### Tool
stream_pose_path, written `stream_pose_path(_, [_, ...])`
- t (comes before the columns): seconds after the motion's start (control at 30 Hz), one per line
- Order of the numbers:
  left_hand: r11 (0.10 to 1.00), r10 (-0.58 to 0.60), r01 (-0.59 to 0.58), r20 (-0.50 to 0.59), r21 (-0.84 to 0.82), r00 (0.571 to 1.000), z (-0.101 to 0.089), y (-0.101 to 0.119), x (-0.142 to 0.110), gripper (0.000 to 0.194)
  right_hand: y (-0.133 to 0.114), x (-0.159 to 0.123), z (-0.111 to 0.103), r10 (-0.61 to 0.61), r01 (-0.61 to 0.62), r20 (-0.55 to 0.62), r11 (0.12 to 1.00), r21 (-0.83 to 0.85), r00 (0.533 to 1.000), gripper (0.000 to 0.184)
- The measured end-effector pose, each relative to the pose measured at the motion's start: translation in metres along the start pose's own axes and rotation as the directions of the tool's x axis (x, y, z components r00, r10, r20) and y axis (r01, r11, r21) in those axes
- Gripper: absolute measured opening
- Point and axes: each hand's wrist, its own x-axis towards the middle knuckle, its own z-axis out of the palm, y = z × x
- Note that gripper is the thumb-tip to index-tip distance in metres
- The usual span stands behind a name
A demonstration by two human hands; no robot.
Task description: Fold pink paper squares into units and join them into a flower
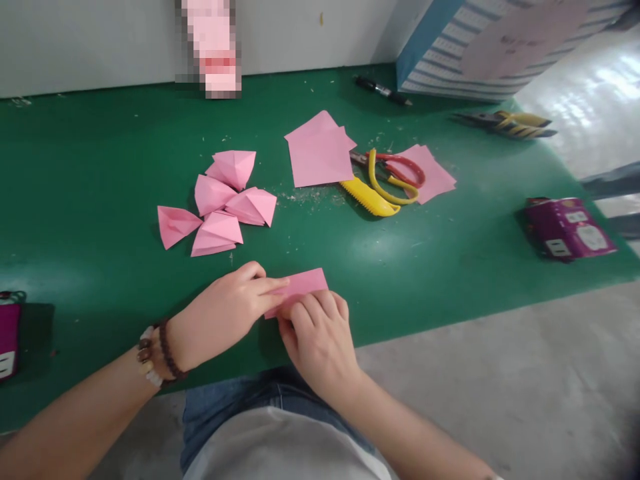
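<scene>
A folded strip of pink paper (309,279) lies at the front of the green table, under both my hands. My left hand (235,298) presses on its left end with the index and middle fingers stretched out over it and the others curled. My right hand (320,330) grips the near edge, fingers bent over it and thumb tucked beneath. Beyond my left hand, several folded pink paper pieces (217,232) sit in a loose cluster. Flat pink sheets (320,157) are stacked farther back.
Scissors with red and yellow handles (400,193) lie by a yellow serrated tool (373,199) and more pink sheets (433,175). A pen (383,91), pliers (510,123), a striped box (465,53) and a purple pack (573,228) are around. Another purple pack (7,340) is at left.
</scene>
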Motion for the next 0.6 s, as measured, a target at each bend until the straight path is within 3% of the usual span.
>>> stream_pose_path(0.13, [1.000,0.012,-0.012,0.010,0.025,1.000,0.002,-0.001,0.000,0.026,-0.013,0.003,0.008,-0.032,0.032,-0.004,0.999,-0.008,0.999,0.018])
stream_pose_path(0.2, [0.998,0.044,-0.044,0.012,0.051,0.999,0.001,-0.001,0.000,0.024,-0.017,0.002,0.006,-0.060,0.060,-0.008,0.996,0.073,0.998,0.018])
stream_pose_path(0.3, [0.997,0.053,-0.053,0.002,0.050,0.999,0.000,0.000,0.000,0.022,-0.013,-0.005,-0.007,-0.064,0.077,-0.053,0.955,0.287,0.997,0.007])
stream_pose_path(0.37, [0.999,0.042,-0.041,-0.013,0.034,0.999,-0.001,0.001,0.001,0.022,-0.006,-0.013,-0.018,0.019,0.006,-0.083,0.955,0.297,0.996,0.013])
stream_pose_path(0.47, [0.999,0.037,-0.036,-0.032,0.025,0.999,-0.003,0.002,0.001,0.023,0.001,-0.023,-0.027,0.040,-0.034,-0.018,0.966,0.257,0.999,0.027])
stream_pose_path(0.6, [0.998,0.053,-0.052,-0.036,0.034,0.998,-0.002,0.002,0.001,0.023,-0.003,-0.031,-0.021,0.036,-0.053,0.063,0.957,0.284,0.997,0.032])
